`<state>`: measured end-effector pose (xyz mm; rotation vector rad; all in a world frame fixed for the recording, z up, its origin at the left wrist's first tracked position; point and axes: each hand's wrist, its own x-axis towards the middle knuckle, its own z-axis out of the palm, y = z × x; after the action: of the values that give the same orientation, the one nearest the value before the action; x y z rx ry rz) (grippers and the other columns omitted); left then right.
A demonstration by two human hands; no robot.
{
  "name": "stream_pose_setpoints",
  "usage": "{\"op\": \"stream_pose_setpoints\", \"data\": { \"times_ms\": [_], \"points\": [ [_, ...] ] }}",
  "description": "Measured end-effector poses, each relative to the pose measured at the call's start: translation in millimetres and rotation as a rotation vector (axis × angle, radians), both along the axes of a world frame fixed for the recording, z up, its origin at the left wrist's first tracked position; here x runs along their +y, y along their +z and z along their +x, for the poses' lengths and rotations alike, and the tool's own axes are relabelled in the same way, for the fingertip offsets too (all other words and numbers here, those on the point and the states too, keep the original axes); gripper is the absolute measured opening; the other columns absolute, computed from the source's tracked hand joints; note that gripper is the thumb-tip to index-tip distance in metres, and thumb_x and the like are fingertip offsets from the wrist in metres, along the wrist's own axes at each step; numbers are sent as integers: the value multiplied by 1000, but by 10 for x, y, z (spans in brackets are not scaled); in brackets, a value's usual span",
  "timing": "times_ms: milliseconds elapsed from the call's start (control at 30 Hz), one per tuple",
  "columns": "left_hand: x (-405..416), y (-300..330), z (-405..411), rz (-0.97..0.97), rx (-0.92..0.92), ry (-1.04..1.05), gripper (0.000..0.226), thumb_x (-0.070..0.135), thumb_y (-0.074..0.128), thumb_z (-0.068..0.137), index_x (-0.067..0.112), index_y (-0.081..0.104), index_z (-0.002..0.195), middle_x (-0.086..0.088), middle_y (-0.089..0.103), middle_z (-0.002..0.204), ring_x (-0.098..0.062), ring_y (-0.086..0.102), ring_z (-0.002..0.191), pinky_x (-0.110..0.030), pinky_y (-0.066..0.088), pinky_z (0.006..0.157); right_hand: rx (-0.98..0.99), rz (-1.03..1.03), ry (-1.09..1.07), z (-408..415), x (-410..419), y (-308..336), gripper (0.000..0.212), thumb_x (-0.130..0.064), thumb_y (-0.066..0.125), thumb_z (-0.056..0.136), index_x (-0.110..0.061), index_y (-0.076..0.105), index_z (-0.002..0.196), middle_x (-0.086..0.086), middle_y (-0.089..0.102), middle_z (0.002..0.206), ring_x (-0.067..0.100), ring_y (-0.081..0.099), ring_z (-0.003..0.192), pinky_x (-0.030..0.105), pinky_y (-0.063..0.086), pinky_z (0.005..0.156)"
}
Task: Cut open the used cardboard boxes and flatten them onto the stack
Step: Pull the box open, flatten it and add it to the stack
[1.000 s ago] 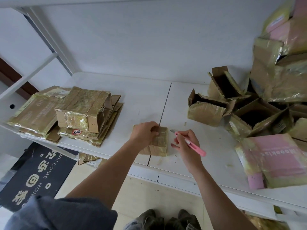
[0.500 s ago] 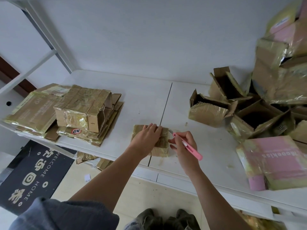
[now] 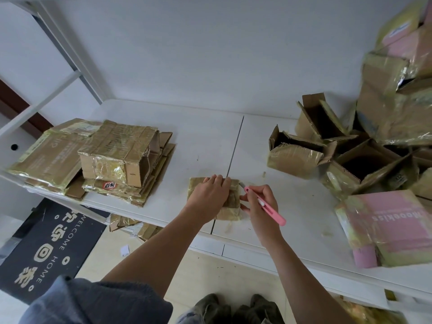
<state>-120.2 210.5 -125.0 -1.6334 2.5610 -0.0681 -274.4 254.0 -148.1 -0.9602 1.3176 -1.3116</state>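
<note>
A small taped cardboard box (image 3: 231, 204) lies flat on the white table (image 3: 205, 146) near its front edge. My left hand (image 3: 210, 195) presses down on it with straight fingers. My right hand (image 3: 259, 204) grips a pink box cutter (image 3: 268, 206), its blade tip touching the box's far right corner. To the left lies the stack of flattened boxes (image 3: 93, 160), with one partly collapsed box on top.
A heap of open used boxes (image 3: 350, 160) fills the right side, with a pink taped box (image 3: 388, 225) in front of it. Cardboard scraps (image 3: 131, 228) lie on the floor under the table, beside a dark doormat (image 3: 44, 249).
The small box went from standing up under my left hand to lying flat beneath straight fingers. The cutter blade moved in to the box's right corner.
</note>
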Motion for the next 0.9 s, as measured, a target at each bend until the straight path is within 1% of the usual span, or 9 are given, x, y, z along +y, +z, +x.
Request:
{"op": "stream_pose_setpoints", "data": {
  "times_ms": [133,233,333,433,500,567,700,833,900],
  "points": [
    [-9,3,-22,14,-8,46,55,13,60,92,8,35,141,-7,54,128,-22,54,118,-30,47,92,11,11,-15,13,-24,29,5,-10,54,100,-6,56,98,13,66,98,25,69,95,56,57,81],
    [1,-22,-38,19,14,89,54,12,59,93,8,36,141,-6,55,130,-21,54,119,-30,48,94,40,1,-43,37,-48,62,8,-10,54,99,-3,56,96,13,66,91,22,68,88,55,57,79],
    [-14,-51,-51,2,41,108,51,11,54,95,9,37,143,-5,55,130,-20,53,121,-29,44,97,85,-28,-55,59,-71,100,10,-8,56,98,-1,55,91,18,62,82,31,63,78,54,56,70],
    [-19,-69,-49,-6,50,114,50,9,52,95,8,37,142,-6,54,131,-21,52,123,-29,43,98,97,-49,-32,47,-47,103,11,-3,56,96,1,53,87,22,57,77,30,55,68,53,50,62],
    [-9,-79,-50,-7,61,115,50,9,53,94,7,38,142,-6,55,131,-21,52,123,-29,44,98,99,-49,-24,26,-27,96,11,-2,56,96,2,52,86,23,57,77,37,55,71,53,50,63],
    [1,-93,-52,-21,70,108,48,10,52,95,8,38,141,-5,54,132,-20,50,124,-29,42,100,99,-38,-6,0,-27,100,11,-1,56,96,2,52,86,23,58,77,38,57,73,53,52,65],
    [-26,-97,-36,-34,108,116,42,8,51,95,12,43,136,-1,56,127,-17,52,120,-25,42,96,72,16,19,-72,-44,107,14,0,56,94,1,52,81,18,58,71,23,58,68,50,53,67],
    [-22,-91,-50,-16,136,135,41,8,51,94,12,44,135,-1,58,126,-17,54,118,-26,43,95,-29,66,-63,-52,-101,109,9,-1,54,95,6,53,88,16,58,73,21,59,71,56,56,75],
    [-28,-84,-60,-16,142,135,40,10,51,95,12,45,134,-1,58,126,-18,54,118,-27,44,95,0,59,-67,15,-134,123,9,-2,53,96,4,53,90,15,58,75,15,59,70,49,56,71]
  ]
}}
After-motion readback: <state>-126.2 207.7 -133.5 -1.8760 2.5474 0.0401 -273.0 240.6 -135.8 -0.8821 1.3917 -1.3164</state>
